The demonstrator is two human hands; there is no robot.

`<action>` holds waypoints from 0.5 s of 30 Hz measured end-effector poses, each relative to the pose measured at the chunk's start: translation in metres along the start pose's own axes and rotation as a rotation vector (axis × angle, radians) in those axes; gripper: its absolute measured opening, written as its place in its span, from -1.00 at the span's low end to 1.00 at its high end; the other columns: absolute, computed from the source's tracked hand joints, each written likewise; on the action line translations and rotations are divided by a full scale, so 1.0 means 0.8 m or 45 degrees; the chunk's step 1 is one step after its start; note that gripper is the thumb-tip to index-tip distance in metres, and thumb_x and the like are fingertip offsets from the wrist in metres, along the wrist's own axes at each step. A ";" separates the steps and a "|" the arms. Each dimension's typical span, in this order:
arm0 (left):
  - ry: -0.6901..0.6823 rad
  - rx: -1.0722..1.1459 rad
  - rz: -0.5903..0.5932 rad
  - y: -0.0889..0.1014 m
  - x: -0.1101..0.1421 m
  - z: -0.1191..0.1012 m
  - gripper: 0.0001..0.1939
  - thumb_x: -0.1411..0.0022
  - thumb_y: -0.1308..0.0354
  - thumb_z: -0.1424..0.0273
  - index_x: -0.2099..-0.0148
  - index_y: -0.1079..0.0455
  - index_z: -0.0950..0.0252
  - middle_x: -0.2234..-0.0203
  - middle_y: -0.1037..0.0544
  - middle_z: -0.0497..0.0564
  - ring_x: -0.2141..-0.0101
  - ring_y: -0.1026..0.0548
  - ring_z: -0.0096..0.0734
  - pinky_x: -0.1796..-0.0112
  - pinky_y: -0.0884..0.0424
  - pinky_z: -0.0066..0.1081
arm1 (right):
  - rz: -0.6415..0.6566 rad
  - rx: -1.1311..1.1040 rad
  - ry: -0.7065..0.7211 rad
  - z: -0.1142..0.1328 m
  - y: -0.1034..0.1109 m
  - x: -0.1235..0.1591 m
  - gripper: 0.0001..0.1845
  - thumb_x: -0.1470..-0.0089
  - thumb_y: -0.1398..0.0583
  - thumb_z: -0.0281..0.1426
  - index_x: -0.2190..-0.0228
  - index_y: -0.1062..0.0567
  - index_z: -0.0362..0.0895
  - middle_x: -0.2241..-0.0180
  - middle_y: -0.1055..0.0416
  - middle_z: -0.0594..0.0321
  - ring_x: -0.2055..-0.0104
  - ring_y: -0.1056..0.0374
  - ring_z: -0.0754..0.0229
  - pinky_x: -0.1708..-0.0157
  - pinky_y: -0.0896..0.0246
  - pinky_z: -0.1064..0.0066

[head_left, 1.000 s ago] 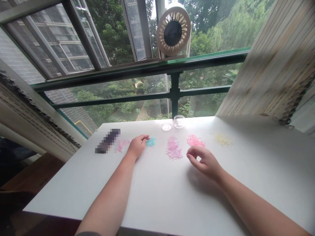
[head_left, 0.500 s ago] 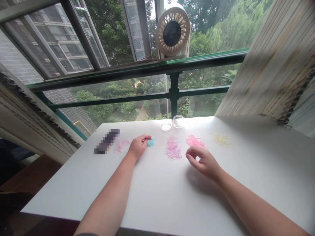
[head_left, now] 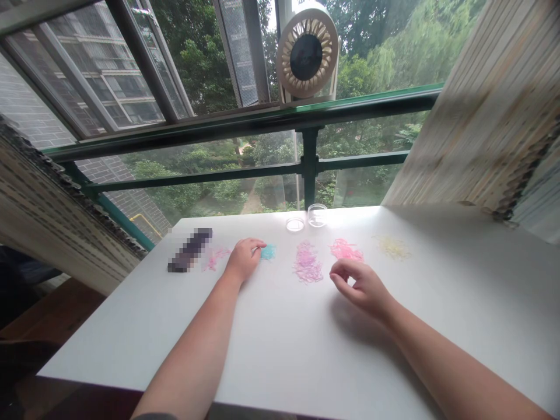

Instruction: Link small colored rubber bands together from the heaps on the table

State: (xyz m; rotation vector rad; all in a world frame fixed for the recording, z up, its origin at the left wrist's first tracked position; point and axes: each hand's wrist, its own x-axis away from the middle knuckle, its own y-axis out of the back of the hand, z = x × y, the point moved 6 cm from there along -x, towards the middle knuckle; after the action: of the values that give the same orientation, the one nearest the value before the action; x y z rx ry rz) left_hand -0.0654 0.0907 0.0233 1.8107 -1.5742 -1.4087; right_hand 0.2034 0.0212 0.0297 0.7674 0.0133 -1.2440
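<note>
My left hand [head_left: 245, 258] lies at the left edge of a small pile of turquoise strips [head_left: 268, 252]. Its fingers stretch toward the pile, thumb apart, and I see nothing held. Over the front of a pink pile [head_left: 346, 249], my right hand [head_left: 361, 286] is curled, fingertips meeting the thumb in a loop; whether anything thin is pinched there is too small to tell. A larger pile of lilac strips [head_left: 308, 265] lies between my hands. Yellow strips [head_left: 394, 248] are spread beyond my right hand, and a loose pink cluster [head_left: 214, 258] sits left of my left hand.
At the back of the white table [head_left: 280, 344] stand a clear round container [head_left: 317, 216] and a shallow clear lid or dish [head_left: 295, 225]. A dark blurred-out object [head_left: 190, 251] lies at the left. Beyond are a green railing [head_left: 236, 128], a fan [head_left: 306, 57] and curtains [head_left: 476, 116].
My left hand has drawn slightly left, showing more of the turquoise pile. My right hand holds its curled pose in nearly the same place.
</note>
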 end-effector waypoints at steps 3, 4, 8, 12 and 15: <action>-0.007 -0.015 -0.004 -0.001 -0.001 0.001 -0.73 -0.09 0.01 0.49 0.25 -0.51 0.26 0.22 -0.55 0.01 0.13 -0.44 -0.26 0.00 -0.32 -0.27 | 0.003 -0.003 0.004 0.000 0.000 0.000 -0.92 0.00 -0.10 -0.49 0.51 -0.33 -0.13 0.59 -0.23 0.34 0.53 -0.15 0.32 0.52 -0.11 0.48; 0.000 -0.016 -0.001 -0.002 -0.001 0.003 -0.73 -0.10 0.02 0.49 0.24 -0.51 0.26 0.22 -0.55 0.01 0.12 -0.44 -0.26 0.00 -0.31 -0.26 | 0.005 -0.003 0.007 0.000 0.000 0.001 -0.92 0.00 -0.10 -0.49 0.50 -0.33 -0.13 0.59 -0.23 0.34 0.53 -0.15 0.32 0.53 -0.11 0.48; 0.027 0.002 0.036 -0.005 0.000 0.006 -0.72 -0.11 0.02 0.48 0.23 -0.49 0.26 0.22 -0.56 0.01 0.12 -0.44 -0.26 -0.01 -0.31 -0.26 | 0.006 -0.002 0.008 0.000 0.000 0.001 -0.92 0.00 -0.10 -0.50 0.50 -0.33 -0.13 0.58 -0.23 0.34 0.53 -0.15 0.32 0.52 -0.12 0.48; 0.076 0.086 0.061 -0.008 0.001 0.008 -0.72 -0.11 0.03 0.46 0.22 -0.48 0.26 0.21 -0.55 0.01 0.14 -0.46 -0.29 0.03 -0.35 -0.29 | 0.001 0.000 0.006 0.000 0.001 0.000 -0.92 0.00 -0.10 -0.50 0.51 -0.33 -0.13 0.59 -0.24 0.33 0.53 -0.16 0.32 0.53 -0.12 0.48; 0.118 0.221 0.063 -0.008 0.002 0.007 -0.72 -0.13 0.04 0.43 0.18 -0.46 0.26 0.20 -0.55 0.03 0.16 -0.49 -0.32 0.10 -0.40 -0.33 | 0.004 0.003 0.007 0.001 0.001 0.000 -0.92 0.00 -0.09 -0.49 0.50 -0.34 -0.13 0.58 -0.25 0.33 0.53 -0.16 0.31 0.52 -0.13 0.47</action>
State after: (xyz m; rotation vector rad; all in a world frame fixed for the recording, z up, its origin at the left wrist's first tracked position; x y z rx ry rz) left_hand -0.0665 0.0930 0.0151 1.8906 -1.7270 -1.1805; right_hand 0.2038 0.0210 0.0304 0.7730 0.0153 -1.2393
